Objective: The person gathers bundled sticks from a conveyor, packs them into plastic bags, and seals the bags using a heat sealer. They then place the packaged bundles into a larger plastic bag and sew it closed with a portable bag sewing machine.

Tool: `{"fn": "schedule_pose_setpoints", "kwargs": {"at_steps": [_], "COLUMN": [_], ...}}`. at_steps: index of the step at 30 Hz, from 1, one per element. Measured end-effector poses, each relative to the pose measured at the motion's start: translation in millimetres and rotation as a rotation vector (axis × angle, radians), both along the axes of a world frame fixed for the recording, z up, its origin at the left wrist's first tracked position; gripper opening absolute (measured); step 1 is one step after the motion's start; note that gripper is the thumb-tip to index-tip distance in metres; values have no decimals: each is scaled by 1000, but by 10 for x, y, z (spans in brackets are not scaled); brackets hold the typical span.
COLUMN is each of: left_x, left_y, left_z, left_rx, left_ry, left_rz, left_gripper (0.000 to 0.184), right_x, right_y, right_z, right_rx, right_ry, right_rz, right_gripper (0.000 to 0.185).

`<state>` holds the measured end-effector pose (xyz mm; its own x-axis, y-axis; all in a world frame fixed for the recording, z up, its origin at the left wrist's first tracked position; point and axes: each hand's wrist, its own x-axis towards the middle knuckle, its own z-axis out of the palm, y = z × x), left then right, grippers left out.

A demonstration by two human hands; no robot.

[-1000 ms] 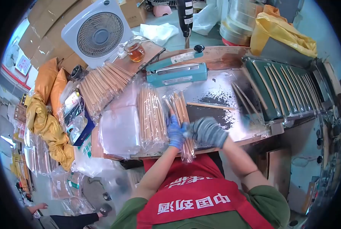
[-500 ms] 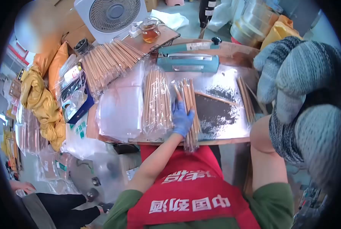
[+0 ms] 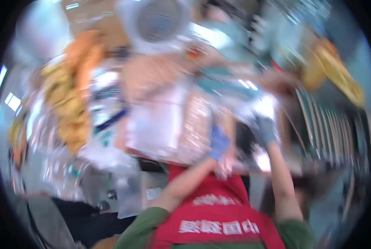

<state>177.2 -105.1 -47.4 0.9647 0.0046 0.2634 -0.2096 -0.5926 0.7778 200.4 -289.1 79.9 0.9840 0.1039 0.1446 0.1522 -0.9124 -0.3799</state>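
Note:
Motion blur covers the whole view. My left hand [image 3: 219,143], in a blue glove, lies against the left side of a narrow bundle of thin wooden sticks [image 3: 229,124]. A clear plastic sleeve end [image 3: 224,165] hangs over the table's front edge below it. My right hand [image 3: 265,129], in a grey knit glove, is over the shiny table top, to the right of that bundle. The fingers of both hands are smeared, and I cannot tell whether the right holds anything. Left of my left hand lies a fuller plastic bag of sticks [image 3: 195,124].
Stacked clear plastic bags [image 3: 154,122] lie farther left, below a large pile of sticks [image 3: 150,74]. A teal sealing machine [image 3: 227,85] and a fan [image 3: 158,20] stand behind. A ribbed rack-like thing [image 3: 328,128] is at right. Someone's dark-clothed legs [image 3: 86,224] show lower left.
My right hand, raised close to the camera before, has come down to the table right of the bundle. The view has shifted, so the table appears farther right. My left hand stays by the bundle.

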Motion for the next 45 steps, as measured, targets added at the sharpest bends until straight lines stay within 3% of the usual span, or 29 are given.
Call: {"fn": "schedule_pose_setpoints", "kwargs": {"at_steps": [3,4,5,6,9,11,14,16,17,22,24,26,27,28,30,31,32,33,35,38,40,41,43,44,45], "left_x": [92,174,150,41,63,75,218,254,265,255,141,-46,-90,-108,-58,-9,34,55,-72,-30,-41,-58,-33,-38,8], "left_y": [-128,-196,-160,-134,-103,-93,-137,-153,-175,-199,-151,-105,-6,65,151,147,123,164,17,-1,-35,-34,-46,-28,-19], "left_z": [-210,-514,-219,-17,-77,-141,-396,-472,-504,-424,-404,-434,-379,-330,-143,-63,-22,-123,446,279,363,386,411,399,266], "left_rx": [-6,27,-86,-41,64,172,96,114,183,113,96,85,104,127,139,137,135,216,159,326,298,274,284,292,299], "left_ry": [-134,-152,-357,-256,-217,-163,-262,-165,-265,-252,-212,-112,-68,-35,-44,-64,-75,-130,50,14,15,26,22,23,-56], "left_rz": [49,74,29,90,161,190,162,135,215,183,151,96,79,57,11,-13,-29,-13,31,44,37,29,13,-6,-15], "left_gripper": [76,74,76,78,79,81,79,76,73,72,72,72,72,72,72,72,72,73,72,70,68,67,66,65,67], "right_x": [-34,92,115,142,231,304,463,465,459,419,10,-209,-227,-382,-479,-555,-624,-627,-660,-614,-500,-623,-796,-841,-883], "right_y": [-179,-223,-112,-36,243,253,445,523,559,796,384,439,392,340,-68,-317,-515,-803,-1404,-2399,-3392,-3592,-4237,-4570,-4274], "right_z": [-957,-1267,-1293,-1259,-1345,-1711,-1910,-1905,-1885,-1634,-1596,-1123,-726,-324,-7,179,327,423,718,889,667,851,674,480,700], "right_rx": [-110,342,224,97,112,194,282,334,359,463,456,519,591,715,566,451,594,439,230,-15,-391,-500,-604,-332,-86], "right_ry": [-120,-197,-220,-244,-145,-338,-418,-380,-362,-283,-234,-119,-127,8,-242,-196,-352,-453,-576,-640,-641,-440,-196,-37,204], "right_rz": [-164,-152,-166,-214,-90,-63,-16,-1,5,43,-70,-46,168,79,149,70,-25,-131,-303,-594,-715,-886,-1156,-1188,-1243], "right_gripper": [36,36,31,25,21,28,32,31,31,30,30,29,32,33,34,33,35,39,47,59,66,68,75,76,72]}}
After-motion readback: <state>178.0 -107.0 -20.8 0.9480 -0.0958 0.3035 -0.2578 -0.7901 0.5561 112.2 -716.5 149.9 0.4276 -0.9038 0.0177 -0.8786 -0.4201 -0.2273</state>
